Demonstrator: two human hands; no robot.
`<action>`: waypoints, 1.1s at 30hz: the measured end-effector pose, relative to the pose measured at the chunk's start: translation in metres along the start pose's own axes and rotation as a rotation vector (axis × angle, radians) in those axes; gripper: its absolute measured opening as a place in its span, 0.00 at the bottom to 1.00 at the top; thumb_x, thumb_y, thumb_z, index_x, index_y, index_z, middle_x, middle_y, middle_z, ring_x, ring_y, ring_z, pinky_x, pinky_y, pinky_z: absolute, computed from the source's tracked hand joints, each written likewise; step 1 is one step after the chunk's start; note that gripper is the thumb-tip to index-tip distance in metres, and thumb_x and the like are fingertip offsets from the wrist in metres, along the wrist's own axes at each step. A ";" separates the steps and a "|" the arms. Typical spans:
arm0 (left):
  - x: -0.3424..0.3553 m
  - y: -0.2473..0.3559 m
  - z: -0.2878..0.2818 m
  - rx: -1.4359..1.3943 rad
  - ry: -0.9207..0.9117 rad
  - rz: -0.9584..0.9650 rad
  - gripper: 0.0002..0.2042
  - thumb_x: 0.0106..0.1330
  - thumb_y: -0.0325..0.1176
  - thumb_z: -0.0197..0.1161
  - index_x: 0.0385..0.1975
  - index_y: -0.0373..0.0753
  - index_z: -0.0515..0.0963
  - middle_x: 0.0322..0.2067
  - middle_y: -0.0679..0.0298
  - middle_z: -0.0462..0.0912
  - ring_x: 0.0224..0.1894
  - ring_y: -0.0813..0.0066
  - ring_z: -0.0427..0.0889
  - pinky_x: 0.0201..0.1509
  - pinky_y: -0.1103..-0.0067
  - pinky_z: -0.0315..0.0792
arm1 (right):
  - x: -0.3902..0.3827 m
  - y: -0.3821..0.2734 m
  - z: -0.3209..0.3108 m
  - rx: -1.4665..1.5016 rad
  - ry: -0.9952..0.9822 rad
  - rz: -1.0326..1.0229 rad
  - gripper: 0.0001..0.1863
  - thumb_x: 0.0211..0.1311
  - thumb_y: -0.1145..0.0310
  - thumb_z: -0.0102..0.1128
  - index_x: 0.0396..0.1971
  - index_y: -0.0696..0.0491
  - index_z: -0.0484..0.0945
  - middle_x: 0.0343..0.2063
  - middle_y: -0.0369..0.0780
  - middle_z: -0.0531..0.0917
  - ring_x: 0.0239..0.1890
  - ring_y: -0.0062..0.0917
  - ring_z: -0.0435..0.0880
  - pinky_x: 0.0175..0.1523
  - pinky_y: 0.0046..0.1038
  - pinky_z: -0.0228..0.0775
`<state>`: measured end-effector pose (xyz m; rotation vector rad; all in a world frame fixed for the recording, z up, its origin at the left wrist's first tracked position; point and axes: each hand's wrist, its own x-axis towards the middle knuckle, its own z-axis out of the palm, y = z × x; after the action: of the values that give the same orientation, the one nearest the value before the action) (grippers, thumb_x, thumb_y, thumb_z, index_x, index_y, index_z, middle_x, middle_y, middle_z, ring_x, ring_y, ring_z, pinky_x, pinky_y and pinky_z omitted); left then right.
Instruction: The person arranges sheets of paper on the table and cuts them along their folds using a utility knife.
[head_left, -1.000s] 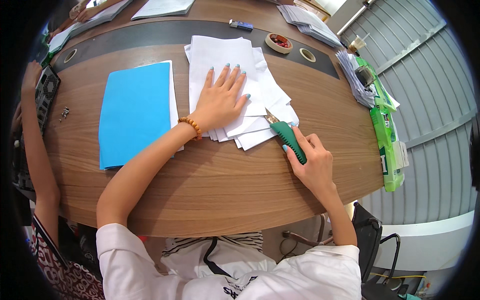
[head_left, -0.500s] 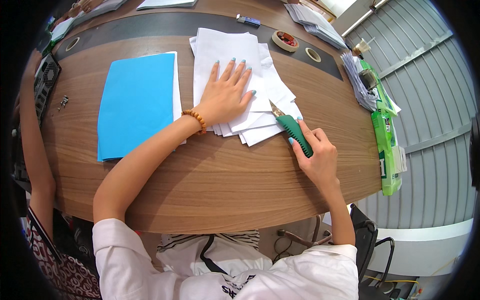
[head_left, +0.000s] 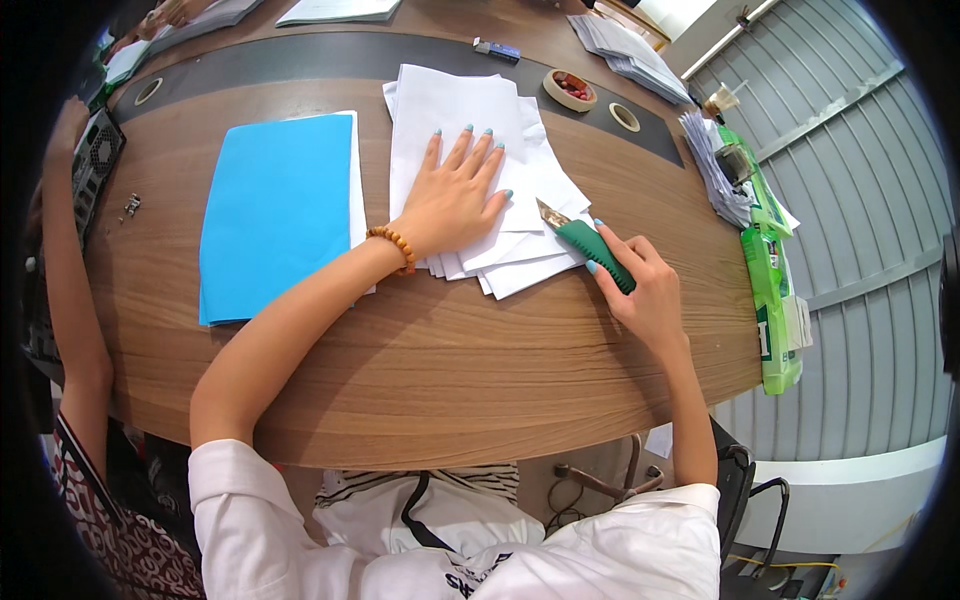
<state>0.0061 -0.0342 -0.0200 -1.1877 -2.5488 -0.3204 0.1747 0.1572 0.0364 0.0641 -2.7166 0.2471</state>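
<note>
My left hand lies flat with fingers spread on a stack of folded white paper sheets, pressing it to the table. The sheets are fanned unevenly toward the lower right. In my right hand is a green utility knife, its blade pointing up and left over the right edge of the sheets. Whether the blade touches the paper I cannot tell. Left of the stack lies a blue paper cover with white sheets under it.
Beyond the stack are a tape roll holding small red things, a second tape roll and a small blue box. Green packages line the right edge. A computer case and another person's arm are at left.
My right hand has moved slightly up and right with the knife, and the blade shows more fully. My left hand stays spread on the paper.
</note>
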 end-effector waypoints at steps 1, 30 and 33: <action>0.000 0.000 0.000 -0.010 -0.004 -0.001 0.27 0.66 0.46 0.37 0.61 0.38 0.56 0.63 0.56 0.53 0.67 0.61 0.47 0.68 0.60 0.37 | 0.002 0.001 0.002 0.001 -0.006 0.001 0.22 0.50 0.64 0.60 0.49 0.49 0.75 0.25 0.37 0.74 0.19 0.27 0.75 0.25 0.28 0.68; -0.001 0.000 0.002 -0.094 0.036 -0.003 0.28 0.65 0.47 0.39 0.61 0.37 0.55 0.64 0.54 0.52 0.68 0.61 0.45 0.68 0.58 0.34 | 0.029 0.016 0.027 -0.029 0.060 0.025 0.23 0.51 0.61 0.59 0.50 0.45 0.74 0.26 0.37 0.74 0.22 0.28 0.77 0.27 0.29 0.71; -0.001 0.002 0.001 -0.098 0.021 -0.011 0.28 0.65 0.47 0.39 0.61 0.37 0.55 0.64 0.54 0.51 0.68 0.61 0.45 0.67 0.58 0.34 | 0.033 0.016 0.030 -0.038 0.074 0.011 0.23 0.51 0.62 0.58 0.50 0.45 0.74 0.26 0.37 0.74 0.21 0.28 0.77 0.27 0.29 0.71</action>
<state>0.0079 -0.0336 -0.0210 -1.1982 -2.5484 -0.4630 0.1317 0.1670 0.0204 0.0283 -2.6472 0.1967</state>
